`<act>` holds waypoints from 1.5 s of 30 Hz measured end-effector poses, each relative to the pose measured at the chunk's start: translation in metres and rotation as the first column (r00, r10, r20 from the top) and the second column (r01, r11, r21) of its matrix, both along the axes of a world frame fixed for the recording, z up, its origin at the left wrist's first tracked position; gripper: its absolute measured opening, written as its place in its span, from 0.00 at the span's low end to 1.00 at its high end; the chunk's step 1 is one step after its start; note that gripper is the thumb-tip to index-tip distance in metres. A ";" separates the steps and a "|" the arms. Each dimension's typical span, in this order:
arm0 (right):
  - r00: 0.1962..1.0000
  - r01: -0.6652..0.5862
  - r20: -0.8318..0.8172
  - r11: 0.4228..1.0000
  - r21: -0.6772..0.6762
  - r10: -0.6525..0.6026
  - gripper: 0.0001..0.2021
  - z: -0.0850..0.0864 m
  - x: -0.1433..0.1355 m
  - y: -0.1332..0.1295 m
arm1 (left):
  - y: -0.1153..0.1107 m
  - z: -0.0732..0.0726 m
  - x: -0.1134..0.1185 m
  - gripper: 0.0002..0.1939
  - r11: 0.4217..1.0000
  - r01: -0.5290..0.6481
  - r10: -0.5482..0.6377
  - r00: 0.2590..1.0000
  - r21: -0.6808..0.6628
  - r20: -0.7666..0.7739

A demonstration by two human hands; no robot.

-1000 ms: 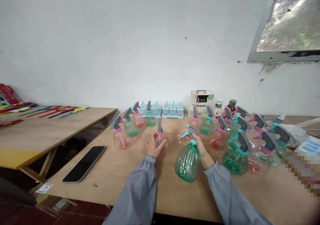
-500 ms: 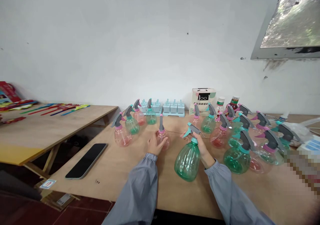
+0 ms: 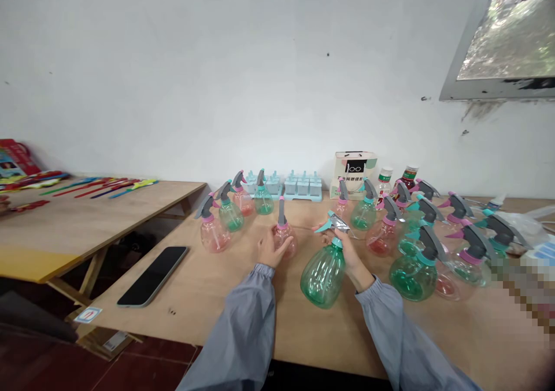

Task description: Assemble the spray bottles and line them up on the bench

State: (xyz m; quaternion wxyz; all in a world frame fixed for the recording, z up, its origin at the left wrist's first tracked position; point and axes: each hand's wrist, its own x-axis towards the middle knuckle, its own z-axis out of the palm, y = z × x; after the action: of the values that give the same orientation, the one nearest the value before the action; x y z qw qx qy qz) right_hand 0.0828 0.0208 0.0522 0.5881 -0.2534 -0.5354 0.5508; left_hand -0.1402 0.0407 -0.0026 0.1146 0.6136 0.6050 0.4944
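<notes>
My left hand is wrapped round the body of a pink spray bottle that stands upright on the wooden table. My right hand grips a green spray bottle by its neck, below the grey and teal trigger head. This bottle is tilted, its base toward the lower left. Several pink and green spray bottles stand in a group at the right, among them a green one close to my right sleeve. Pink and green bottles form another group at the left.
A black phone lies at the table's left. Light-blue moulds, a paper bag and capped bottles stand near the wall. Another table at the left holds colourful strips. Clear plastic lies at the far right.
The green bottle in my right hand has tilted slightly more, its base shifting a little left. My left hand still holds the pink bottle. The view has shifted slightly.
</notes>
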 end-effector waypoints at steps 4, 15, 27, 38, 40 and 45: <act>0.999 0.046 -0.021 0.999 -0.001 -0.046 0.18 -0.003 0.001 0.002 | -0.001 0.002 0.001 0.29 1.000 -0.017 0.017 1.000 -0.023 -0.014; 0.989 0.123 0.068 0.989 0.083 -0.129 0.18 0.002 -0.001 -0.006 | -0.002 0.004 0.003 0.29 0.999 -0.020 0.019 1.000 -0.035 -0.006; 0.706 0.614 0.231 0.741 0.271 -0.670 0.21 -0.005 0.039 0.013 | -0.002 0.005 0.003 0.29 0.999 0.003 -0.003 1.000 -0.033 -0.003; 0.563 0.669 0.334 0.654 0.353 -0.756 0.31 -0.004 0.056 0.066 | -0.006 0.010 0.004 0.29 0.999 0.036 -0.035 0.999 -0.027 0.038; 0.551 0.675 0.295 0.625 0.393 -0.781 0.35 -0.005 0.057 0.076 | -0.006 0.010 0.005 0.29 0.999 0.031 -0.030 0.999 -0.023 0.025; 0.406 0.704 0.071 0.361 0.612 -0.911 0.52 -0.019 0.061 0.061 | -0.008 0.010 0.007 0.27 0.999 0.005 -0.006 1.000 -0.053 -0.017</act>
State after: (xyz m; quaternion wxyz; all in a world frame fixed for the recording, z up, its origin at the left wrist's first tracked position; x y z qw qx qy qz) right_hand 0.1436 0.0823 0.0330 0.7029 -0.4364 -0.5599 -0.0443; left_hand -0.1335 0.0327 0.0078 0.1272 0.6162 0.6171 0.4726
